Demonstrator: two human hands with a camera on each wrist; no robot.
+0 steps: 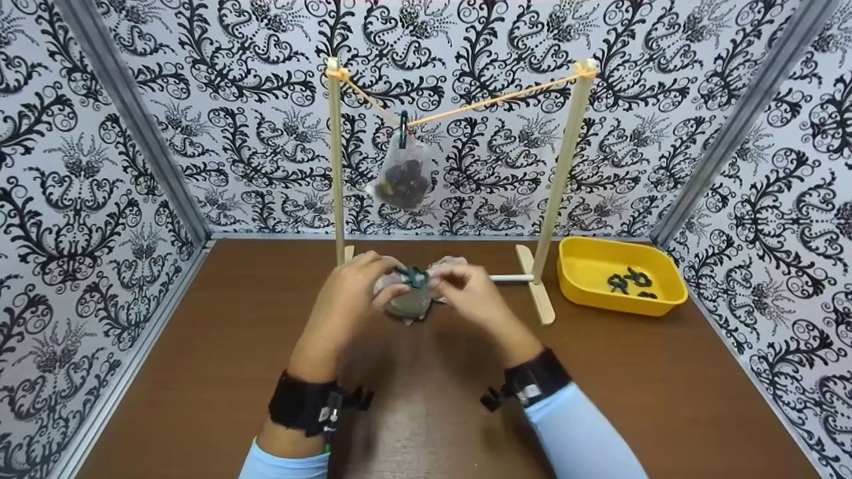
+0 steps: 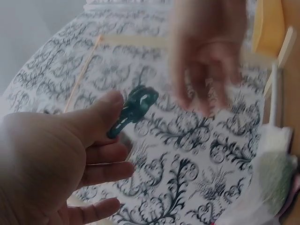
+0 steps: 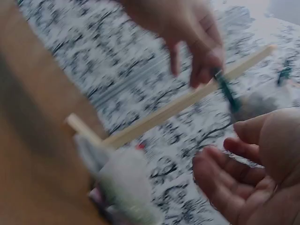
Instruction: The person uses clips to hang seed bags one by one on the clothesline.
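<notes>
My left hand (image 1: 359,286) pinches a dark green clothespin (image 2: 136,108) between thumb and index finger, its other fingers apart. Close by on the right, my right hand (image 1: 476,293) holds nothing; its fingers bend loosely near the clothespin, as the right wrist view shows. Beneath the hands a translucent bag (image 1: 409,306) with greenish contents lies on the table, partly covered. Beside it, another pale bag (image 1: 447,261) is mostly behind the right hand. Above, a bag with dark contents (image 1: 405,183) hangs from an orange string (image 1: 492,101) by a green clothespin (image 1: 403,130).
The string spans two wooden posts (image 1: 562,166) on flat wooden feet (image 1: 536,286), with a white rod (image 1: 511,278) low between them. At the right, a yellow tray (image 1: 622,305) contains several dark green clothespins (image 1: 638,277). Patterned walls enclose the brown table (image 1: 219,332).
</notes>
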